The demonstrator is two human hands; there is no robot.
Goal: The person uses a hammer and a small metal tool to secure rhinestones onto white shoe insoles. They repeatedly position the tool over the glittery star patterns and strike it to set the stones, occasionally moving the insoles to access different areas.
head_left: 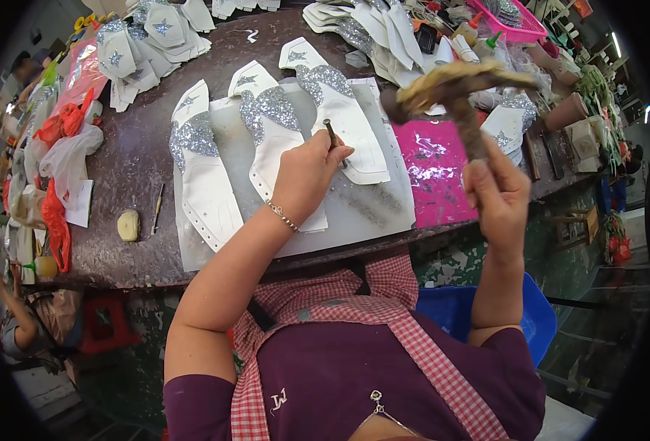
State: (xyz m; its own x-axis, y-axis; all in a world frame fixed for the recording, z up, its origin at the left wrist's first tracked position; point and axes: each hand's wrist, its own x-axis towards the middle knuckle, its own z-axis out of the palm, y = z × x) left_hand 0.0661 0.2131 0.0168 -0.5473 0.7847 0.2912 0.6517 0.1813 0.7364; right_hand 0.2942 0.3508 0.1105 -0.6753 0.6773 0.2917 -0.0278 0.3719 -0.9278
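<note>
My left hand [307, 173], with a beaded bracelet at its wrist, grips a thin metal punch [329, 131] that leans over the rightmost of three white panels. In my right hand [495, 191] is a hammer [466, 128], raised above the table's right side. Its head is wrapped in worn yellowish material. The left panel [209, 187], middle panel [262, 110] and right panel [358, 136] each carry a silver glitter band and a star. Small holes line the left panel's lower edge. My left hand and forearm cover part of the middle panel.
Under the panels lies a pale cutting board [384, 213], beside a shiny pink sheet [437, 173]. Stacks of similar panels [152, 44] stand at the back. A yellowish lump [128, 226] and a thin tool [158, 209] lie left. A blue bin [534, 316] sits below the table's edge.
</note>
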